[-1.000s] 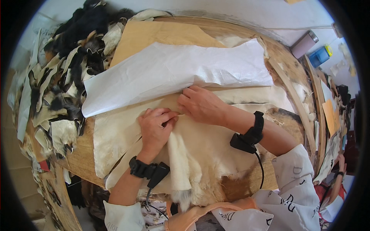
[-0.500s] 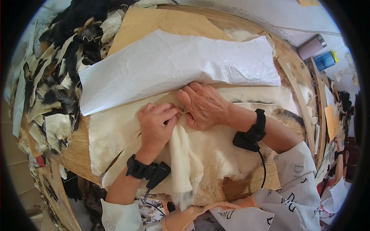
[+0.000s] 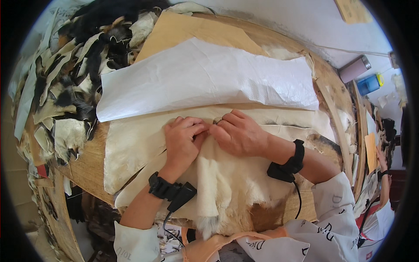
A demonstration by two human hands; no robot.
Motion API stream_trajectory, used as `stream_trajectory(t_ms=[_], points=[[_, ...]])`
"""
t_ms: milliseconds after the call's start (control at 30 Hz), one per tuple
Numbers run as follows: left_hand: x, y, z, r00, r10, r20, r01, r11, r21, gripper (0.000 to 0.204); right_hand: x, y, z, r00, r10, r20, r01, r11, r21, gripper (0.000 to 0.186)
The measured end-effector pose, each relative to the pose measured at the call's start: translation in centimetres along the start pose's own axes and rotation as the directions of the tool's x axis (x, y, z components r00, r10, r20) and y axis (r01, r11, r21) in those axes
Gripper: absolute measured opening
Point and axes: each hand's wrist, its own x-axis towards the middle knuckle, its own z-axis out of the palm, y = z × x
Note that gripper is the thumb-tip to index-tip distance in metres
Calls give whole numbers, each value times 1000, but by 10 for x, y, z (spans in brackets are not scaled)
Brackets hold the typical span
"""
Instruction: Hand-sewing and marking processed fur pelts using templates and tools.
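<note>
A cream fur pelt (image 3: 244, 174) lies in front of me, part of it folded fur side up with a grey-tipped end hanging toward my body. My left hand (image 3: 183, 137) pinches the pelt's upper folded edge between thumb and fingers. Close against it, my right hand (image 3: 240, 133) is closed with its fingertips at the same edge and a dark ring on one finger. The fingertips of both hands nearly meet; anything small between them is hidden. Under the hands, a flat pale hide (image 3: 131, 153) with dark slits is spread on the wooden table (image 3: 89, 170).
Beyond my hands lies a white woven sheet (image 3: 205, 78) over tan paper (image 3: 196, 30). Fur scraps (image 3: 65, 91) are heaped at the left. At the right are a wooden strip (image 3: 334, 118), a pink tumbler (image 3: 354, 69), a blue container (image 3: 369, 84) and another person's arm (image 3: 383, 174).
My right hand has come slightly down and turned, its fingers closer to my left fingertips. A thin pale strand seen between the hands earlier is no longer visible. The whole view has shifted a little.
</note>
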Motion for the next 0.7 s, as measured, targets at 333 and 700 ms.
stream_trajectory(t_ms=[333,700], points=[[1,4,-1,999,44,-10,-43,997,70,10,7,-5,-12,980,-201,15,200,980,12,16],[1,3,-1,999,37,-14,-37,999,-6,7,-5,-14,-31,987,82,139,-97,990,104,20]])
